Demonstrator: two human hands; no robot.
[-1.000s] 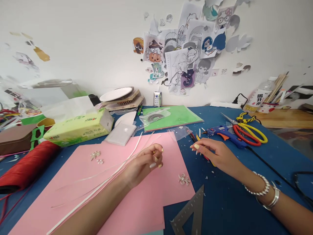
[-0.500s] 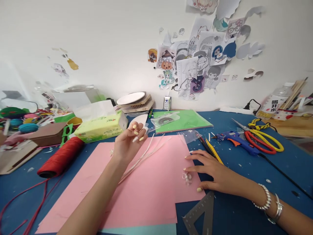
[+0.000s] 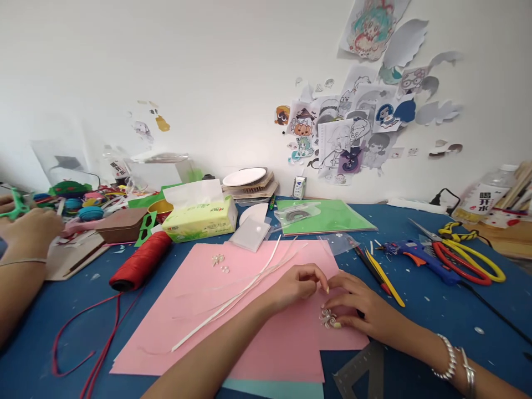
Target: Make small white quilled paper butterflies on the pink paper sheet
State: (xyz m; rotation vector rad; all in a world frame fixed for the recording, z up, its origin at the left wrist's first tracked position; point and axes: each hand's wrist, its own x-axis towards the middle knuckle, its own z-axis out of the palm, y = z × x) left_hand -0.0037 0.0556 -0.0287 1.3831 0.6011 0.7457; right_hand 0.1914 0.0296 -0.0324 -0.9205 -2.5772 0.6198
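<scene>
My left hand (image 3: pixel 297 285) rests on the pink paper sheet (image 3: pixel 233 316) with its fingers curled in a pinch; what they hold is too small to make out. My right hand (image 3: pixel 357 310) lies beside it, fingers pressed down around a small white quilled paper flower (image 3: pixel 327 317) on the sheet. The fingertips of both hands almost touch. Long white paper strips (image 3: pixel 241 291) run across the pink sheet under my left forearm. Two more small white quilled pieces (image 3: pixel 219 261) sit farther back on the sheet.
Another person's hand (image 3: pixel 29 233) holds green scissors at the far left. A red thread spool (image 3: pixel 139 261), tissue pack (image 3: pixel 199 217), green sheet (image 3: pixel 328 216), blue glue gun (image 3: pixel 411 252), red-yellow scissors (image 3: pixel 465 255), pencils (image 3: pixel 380 274) and a metal set square (image 3: pixel 361 371) lie about.
My left hand came down from in front of the tissue pack to the pink sheet beside my right hand. My right hand closed its fingers around the quilled flower. The view shifted left.
</scene>
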